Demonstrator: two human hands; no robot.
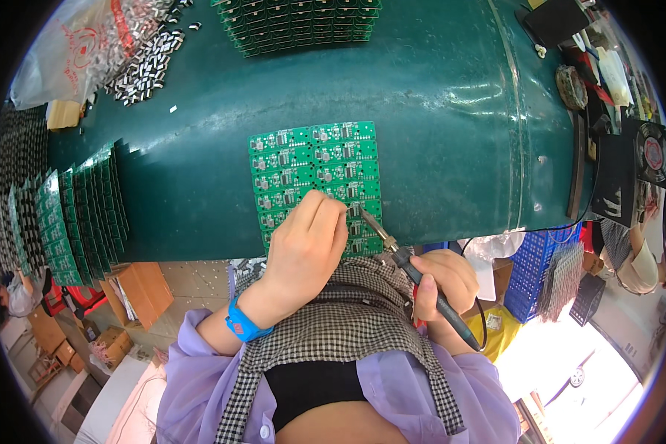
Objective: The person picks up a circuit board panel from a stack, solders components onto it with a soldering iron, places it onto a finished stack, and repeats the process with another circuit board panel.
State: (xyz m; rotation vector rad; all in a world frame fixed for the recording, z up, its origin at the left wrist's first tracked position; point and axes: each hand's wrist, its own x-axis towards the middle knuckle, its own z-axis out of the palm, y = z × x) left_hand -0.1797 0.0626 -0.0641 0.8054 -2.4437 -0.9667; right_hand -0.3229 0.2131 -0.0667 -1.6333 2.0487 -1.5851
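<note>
A green circuit board panel [281,159], made of rows of small repeated boards, lies at the table's front edge before me. My right hand [445,285] is wrapped around the dark handle of a soldering iron [403,259]. The iron's tip slants up and left to the panel's lower right part, close to my left fingertips. Over the lower middle of the panel, my left hand [303,244] is closed in a pinch. What its fingers hold, if anything, is hidden. A blue band [246,323] circles my left wrist.
Stacked circuit boards [89,211] stand at the left, and another stack [300,26] sits at the far edge. Loose small black-and-white parts [144,74] lie by a plastic bag [74,55]. A tape roll [571,87] is on the right; a blue crate [533,270] stands below the table.
</note>
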